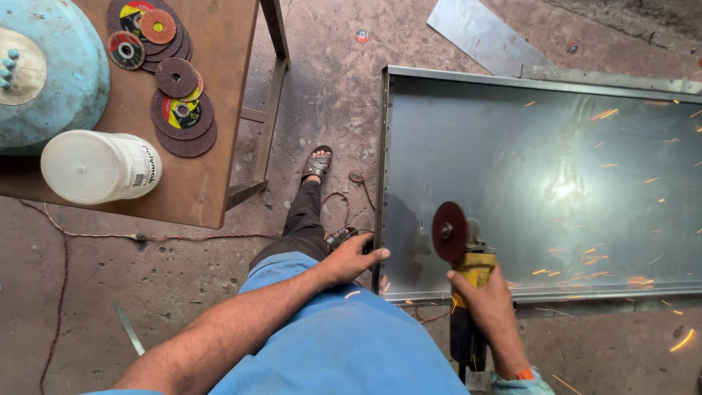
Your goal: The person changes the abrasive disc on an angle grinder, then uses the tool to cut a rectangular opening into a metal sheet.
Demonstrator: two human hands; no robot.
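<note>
Head view looks straight down on a wide sheet-metal tray [556, 183] lying flat on the concrete floor [329, 95], filling the right half of the scene. Its long axis runs left to right, its folded rims stand up along the far, left and near sides, and its right end runs out of view. You should judge it stiff along those folds but springy in the flat middle, awkward rather than heavy, with thin edges that can cut; take it by the folded rim, not the bare sheet.

Your left hand [355, 257] rests at the tray's near left corner, fingers curled over the rim with the thumb pointing right, so it steadies the sheet there.

On the far left a brown table [212, 183] carries a pale blue domed thing [51, 73], a white plastic jar [99, 167] lying on its side, and a heap of cutting discs [172, 91].

Your right hand [486, 303] is closed firmly round the yellow body of the grinder [472, 271], which sits over the tray's near rim. The grinder's body runs near to far, handle toward you, head away. Its dark red disc [449, 231] stands on edge at the far end. Orange sparks [585, 256] fly right across the sheet. Expect the tool to feel dense and to kick against the rim; hold it on the body, well behind the disc.

A thin cable [146, 237] trails across the floor on the left.
</note>
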